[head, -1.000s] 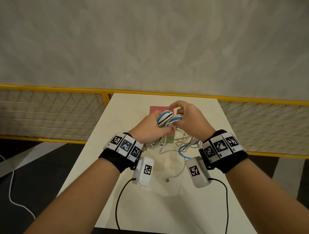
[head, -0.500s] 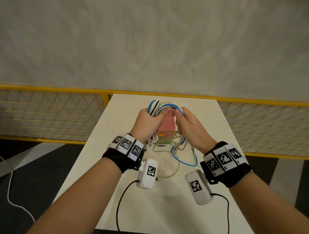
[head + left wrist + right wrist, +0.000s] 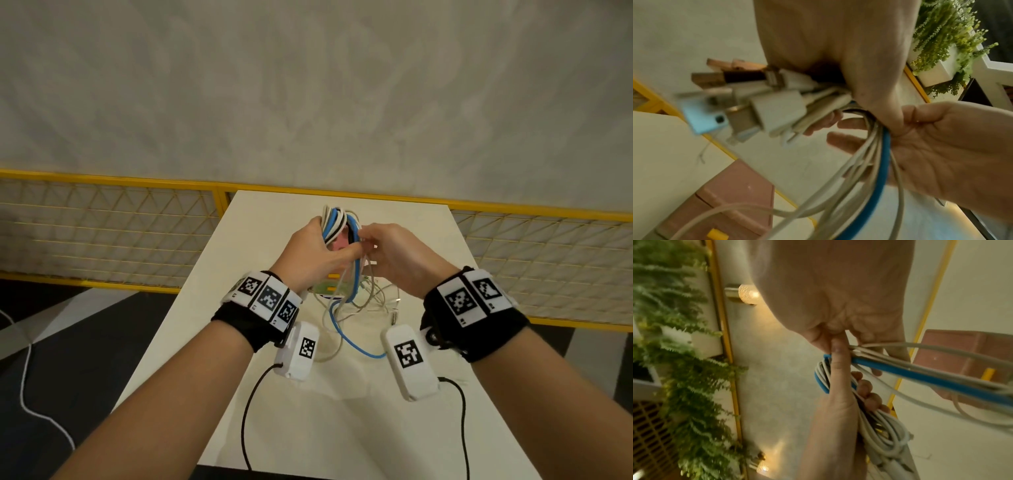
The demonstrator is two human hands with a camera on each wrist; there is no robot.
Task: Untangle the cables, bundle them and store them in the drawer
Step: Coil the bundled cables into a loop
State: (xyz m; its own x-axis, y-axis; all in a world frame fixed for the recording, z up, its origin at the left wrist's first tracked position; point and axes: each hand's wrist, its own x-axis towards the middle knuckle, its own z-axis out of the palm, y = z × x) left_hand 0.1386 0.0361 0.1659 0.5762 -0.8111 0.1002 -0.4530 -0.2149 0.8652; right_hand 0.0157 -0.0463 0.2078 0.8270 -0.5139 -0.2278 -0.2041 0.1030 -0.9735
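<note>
pink box [image 3: 337,244] behind cables [image 3: 334,221], hands [image 3: 317,255] block it

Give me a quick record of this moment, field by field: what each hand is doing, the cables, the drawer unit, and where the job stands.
left hand: grips the coiled bundle of white and blue cables, held above the table
right hand: pinches the loose cable strands beside the left thumb
loose ends: trail down from the hands onto the white table
pink drawer unit: stands on the table under the hands; open or closed cannot be told
stage: bundling under way, nothing stored yet
</note>
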